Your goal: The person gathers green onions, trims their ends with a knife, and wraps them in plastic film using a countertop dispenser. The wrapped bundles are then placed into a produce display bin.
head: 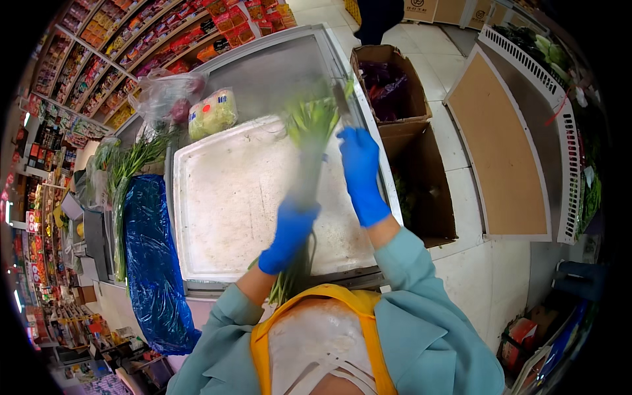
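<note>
A bunch of long green stalk vegetables (313, 126), blurred by motion, is gripped around its middle by my left hand (294, 229) in a blue glove. Pale yellow-green ends point away from me, and darker green lengths (286, 286) hang below the hand towards my apron. My right hand (360, 158), also gloved in blue, is closed around a knife whose blurred blade (341, 103) extends beyond the fist, beside the bunch's far end. Its handle is hidden in the glove. Beneath both hands lies a white foam board (222, 197) with a raised rim.
Wrapped cabbage (212, 116) and a clear plastic bag (168, 96) lie behind the board. To the left are green stalks (121, 197) and a blue plastic sheet (150, 247). Cardboard boxes (419, 197) stand right of the metal-edged counter (363, 106). Farther right is a vegetable stand (508, 158).
</note>
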Demonstrator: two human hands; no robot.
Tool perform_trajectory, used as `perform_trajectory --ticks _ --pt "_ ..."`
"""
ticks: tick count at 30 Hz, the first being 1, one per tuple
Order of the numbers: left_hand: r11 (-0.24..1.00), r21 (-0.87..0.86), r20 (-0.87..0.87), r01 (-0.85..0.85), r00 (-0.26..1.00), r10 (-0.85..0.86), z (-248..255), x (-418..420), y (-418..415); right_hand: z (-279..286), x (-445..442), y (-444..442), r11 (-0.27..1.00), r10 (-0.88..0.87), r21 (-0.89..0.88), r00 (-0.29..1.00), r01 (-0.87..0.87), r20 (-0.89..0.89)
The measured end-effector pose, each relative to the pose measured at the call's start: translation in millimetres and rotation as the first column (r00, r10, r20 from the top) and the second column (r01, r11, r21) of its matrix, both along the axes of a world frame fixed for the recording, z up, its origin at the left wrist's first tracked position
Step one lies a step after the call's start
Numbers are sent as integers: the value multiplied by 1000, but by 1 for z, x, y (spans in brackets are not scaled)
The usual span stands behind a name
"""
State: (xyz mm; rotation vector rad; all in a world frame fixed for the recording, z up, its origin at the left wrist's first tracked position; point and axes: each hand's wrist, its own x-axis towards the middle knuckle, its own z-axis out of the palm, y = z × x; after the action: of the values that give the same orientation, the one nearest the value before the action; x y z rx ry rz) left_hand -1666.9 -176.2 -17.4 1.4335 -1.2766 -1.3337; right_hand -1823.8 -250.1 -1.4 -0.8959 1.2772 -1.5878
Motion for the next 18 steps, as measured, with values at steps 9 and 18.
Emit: perform_trajectory --ticks 9,18 --pt "993 115 -92 15 996 -5 42 16 -15 -47 -10 78 995 -52 -89 507 -49 -860" --pt "976 137 -173 172 974 -147 72 15 -7 39 12 12 897 417 102 900 -430 129"
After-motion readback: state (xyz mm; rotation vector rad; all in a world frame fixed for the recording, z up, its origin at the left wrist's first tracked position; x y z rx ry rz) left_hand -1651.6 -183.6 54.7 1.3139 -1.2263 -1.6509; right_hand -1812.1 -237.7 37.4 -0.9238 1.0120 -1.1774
